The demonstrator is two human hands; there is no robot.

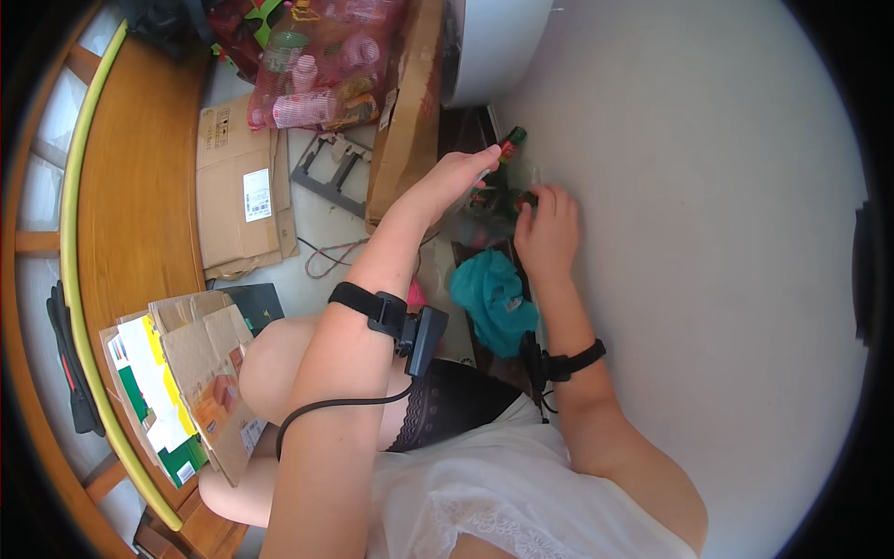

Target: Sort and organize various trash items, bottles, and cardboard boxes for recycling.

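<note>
Green glass bottles with red labels stand close together by the wall, with clear plastic film (482, 222) around them. My left hand (457, 178) pinches what looks like this film, pale between the thumb and fingers. Just past its fingertips, the neck of one green bottle (515, 135) leans up to the right. My right hand (552, 227), against the wall, curls its thumb and fingers around the top of another bottle (525, 201). The bottles' lower parts are hard to make out. Below the hands lies a crumpled teal cloth or bag (496, 297).
A tall cardboard box (405, 133) stands left of my left hand. Beyond it are a red mesh bag of plastic bottles (318, 77), a grey plastic frame (335, 171) and flattened cartons (237, 189). More folded cardboard (202, 377) leans beside my knee. The wall (698, 209) bounds the right side.
</note>
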